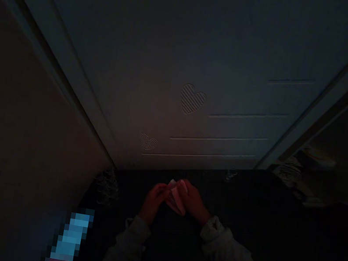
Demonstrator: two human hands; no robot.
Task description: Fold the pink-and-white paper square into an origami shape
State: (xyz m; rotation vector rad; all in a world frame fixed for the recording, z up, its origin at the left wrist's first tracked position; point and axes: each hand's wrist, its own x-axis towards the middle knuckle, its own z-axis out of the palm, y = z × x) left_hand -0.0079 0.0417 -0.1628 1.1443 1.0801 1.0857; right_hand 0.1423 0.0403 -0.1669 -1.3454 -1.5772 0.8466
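The scene is very dark. My left hand and my right hand meet low in the middle of the view, both in pale long sleeves. Between them they hold a small pale pink folded piece, maybe paper or cloth. My right hand's fingers wrap over its top and right side. My left hand pinches its left edge. The hands hover over a dark surface.
A pale door panel with two embossed hearts and grooved lines stands straight ahead. A plain wall runs along the left. A crinkled clear object lies at the left corner, cluttered items at the right.
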